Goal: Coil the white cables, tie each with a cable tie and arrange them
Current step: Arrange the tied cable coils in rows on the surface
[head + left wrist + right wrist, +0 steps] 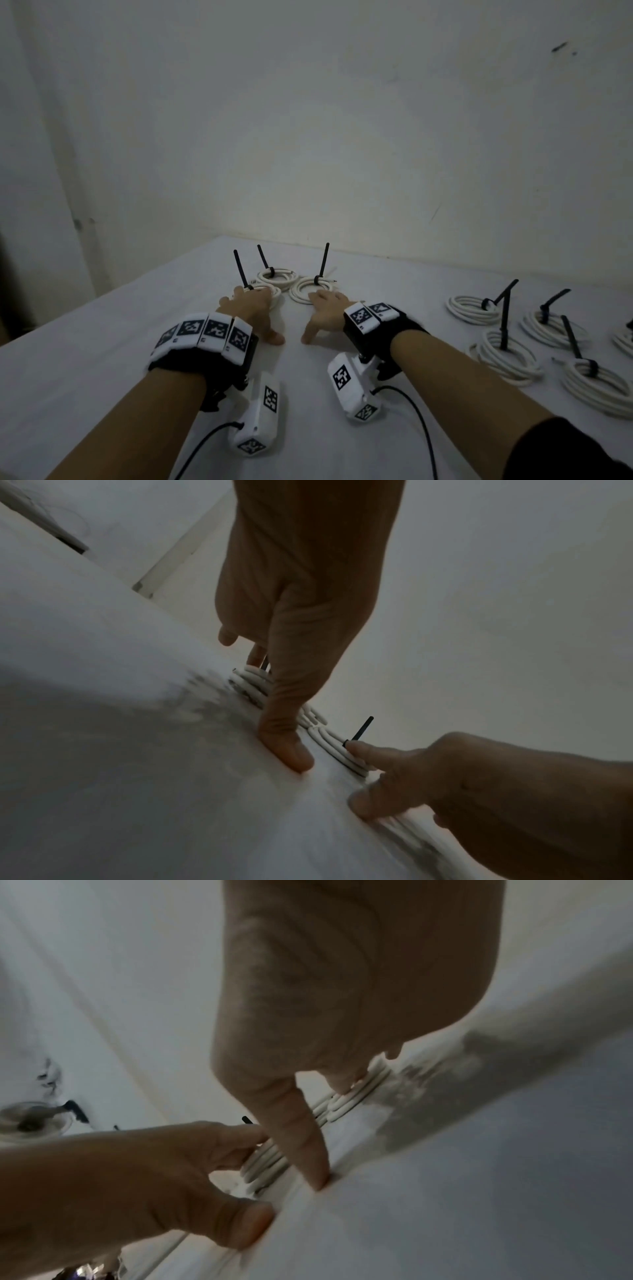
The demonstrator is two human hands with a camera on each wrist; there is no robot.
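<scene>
Forearms with black wrist straps and white marker blocks [205, 330] are being seen nearest, both reaching forward over the white surface [85, 342]. Left hand [251, 308] is being laid with fingers spread on the left coil [270, 291], thumb pressed to the cloth; nothing is being gripped. Right hand [325, 313] is being laid likewise on the right coil [308, 287], fingers extended, unclenched. A third coil [277, 275] is lying just behind them, and five or so tied coils [507, 353] well apart at the right, all bearing black cable ties [322, 262]. Step judged in hand: arranging, two coils being slid into place. Next move: pushes being kept even, ties left upright. No readable writing; only patterned square markers.
</scene>
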